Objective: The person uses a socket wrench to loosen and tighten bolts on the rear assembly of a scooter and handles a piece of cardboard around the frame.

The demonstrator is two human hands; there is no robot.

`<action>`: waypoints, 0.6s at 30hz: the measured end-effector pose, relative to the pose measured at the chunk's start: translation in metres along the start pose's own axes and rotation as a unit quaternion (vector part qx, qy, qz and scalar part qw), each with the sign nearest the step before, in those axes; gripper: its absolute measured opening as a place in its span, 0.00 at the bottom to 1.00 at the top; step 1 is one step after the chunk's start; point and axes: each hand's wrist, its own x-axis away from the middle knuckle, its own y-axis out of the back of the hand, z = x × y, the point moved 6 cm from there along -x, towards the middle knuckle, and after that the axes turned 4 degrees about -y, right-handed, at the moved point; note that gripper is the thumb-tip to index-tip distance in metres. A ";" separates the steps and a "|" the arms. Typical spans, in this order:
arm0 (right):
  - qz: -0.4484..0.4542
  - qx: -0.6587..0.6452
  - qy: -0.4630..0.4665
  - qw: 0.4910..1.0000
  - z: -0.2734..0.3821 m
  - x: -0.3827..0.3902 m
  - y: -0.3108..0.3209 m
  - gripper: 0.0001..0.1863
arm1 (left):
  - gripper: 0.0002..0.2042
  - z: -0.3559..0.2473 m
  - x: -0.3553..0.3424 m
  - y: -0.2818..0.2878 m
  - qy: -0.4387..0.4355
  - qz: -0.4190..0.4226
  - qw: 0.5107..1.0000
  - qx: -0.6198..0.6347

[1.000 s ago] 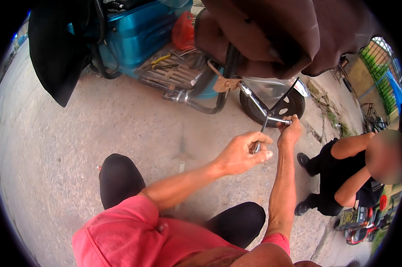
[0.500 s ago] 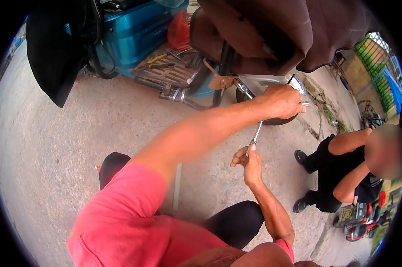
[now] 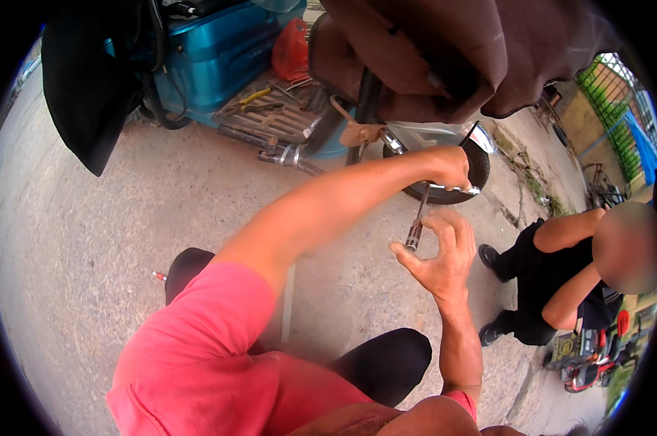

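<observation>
My left hand reaches across to the front of the scooter and is closed round the chrome bar of a socket wrench. The wrench's shaft points back toward me and ends in a dark, worn socket. Beside that end is my right hand, its thumb and fingers spread apart, holding nothing. A chrome jointed piece sits by a rusty bracket, partly covered by my left forearm. Behind my left hand stands the black wheel under a brown cover.
Pliers and other tools lie on the slatted footboard, near a red plastic bag and a blue body panel. A person in black squats at the right. Behind them stands a red motorbike.
My right hand has let go of the wrench's socket end and opened beside it. My left hand has shifted slightly down and left, and the chrome bar has turned with it.
</observation>
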 end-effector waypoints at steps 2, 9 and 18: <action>0.016 -0.013 0.044 0.999 -0.004 0.000 -0.007 0.24 | 0.15 -0.003 0.023 0.011 -0.003 -0.059 0.993 0.101; 0.011 -0.023 0.091 0.996 -0.003 -0.009 -0.007 0.21 | 0.11 0.084 0.128 -0.037 -0.014 -0.302 0.828 0.473; 0.021 -0.026 0.107 0.994 0.000 -0.015 -0.015 0.17 | 0.24 0.019 0.037 -0.070 -0.084 -0.159 0.718 0.672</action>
